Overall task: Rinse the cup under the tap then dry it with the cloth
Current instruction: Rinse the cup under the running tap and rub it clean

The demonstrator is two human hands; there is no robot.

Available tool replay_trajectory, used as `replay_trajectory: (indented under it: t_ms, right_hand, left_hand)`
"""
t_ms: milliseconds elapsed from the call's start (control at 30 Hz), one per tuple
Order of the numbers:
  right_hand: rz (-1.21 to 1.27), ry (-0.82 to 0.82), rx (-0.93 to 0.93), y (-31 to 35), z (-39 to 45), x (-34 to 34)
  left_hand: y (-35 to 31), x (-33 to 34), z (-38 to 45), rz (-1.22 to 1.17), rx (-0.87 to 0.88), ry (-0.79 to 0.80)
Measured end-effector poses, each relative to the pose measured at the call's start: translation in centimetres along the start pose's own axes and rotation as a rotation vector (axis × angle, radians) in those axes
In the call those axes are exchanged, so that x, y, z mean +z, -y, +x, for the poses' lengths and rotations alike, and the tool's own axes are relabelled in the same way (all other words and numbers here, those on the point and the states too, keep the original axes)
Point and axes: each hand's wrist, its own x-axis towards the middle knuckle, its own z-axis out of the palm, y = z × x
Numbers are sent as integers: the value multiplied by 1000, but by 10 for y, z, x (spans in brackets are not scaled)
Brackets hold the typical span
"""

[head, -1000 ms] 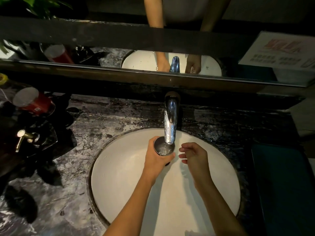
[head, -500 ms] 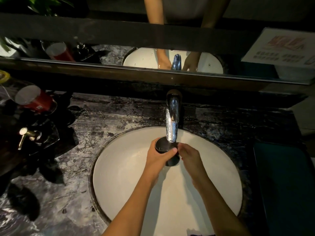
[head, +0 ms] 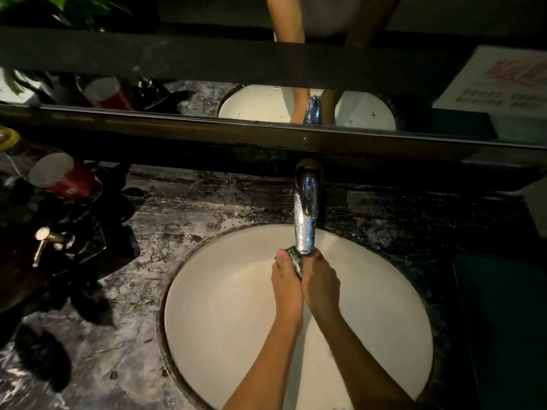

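A small dark cup (head: pixel 294 259) sits squeezed between both my hands, right under the spout of the chrome tap (head: pixel 306 214), over the white round sink (head: pixel 225 315). My left hand (head: pixel 286 281) wraps its left side, thumb up by the rim. My right hand (head: pixel 321 281) presses against its right side and covers most of it. Only a dark wet strip of the cup shows. A dark teal cloth (head: pixel 503 315) lies flat on the counter to the right of the sink.
The dark marble counter (head: pixel 177 214) holds a red cup (head: pixel 65 179) lying on its side at the far left, a brass pump dispenser (head: pixel 48 239) and dark clutter. A mirror ledge (head: pixel 266 134) runs behind the tap.
My right hand came in from beside the cup and closed against it. The cup tipped, so its open mouth no longer faces up, and both hands now press together under the spout.
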Motion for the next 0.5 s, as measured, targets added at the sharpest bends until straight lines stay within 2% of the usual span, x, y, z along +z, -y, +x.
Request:
replay_trajectory:
  t_ms: [133,200,300,400,500]
  right_hand:
    - [78,-42,-124,-8,-8,3]
    - [155,-82,-21,-7,-2,1]
    - [122,-98,62,-5,4,-3]
    - [142,-55,-9,-5,0,-3]
    - [96,-1,-135,-7,-10,-1]
  left_hand:
    - [0,-4,5,58,11,-19]
    - [4,-2,5,63,31,6]
    - [6,0,6,36,-35,82]
    - [2,-1,12,-46,-116,173]
    - [-3,-5,20,-82,-245,96]
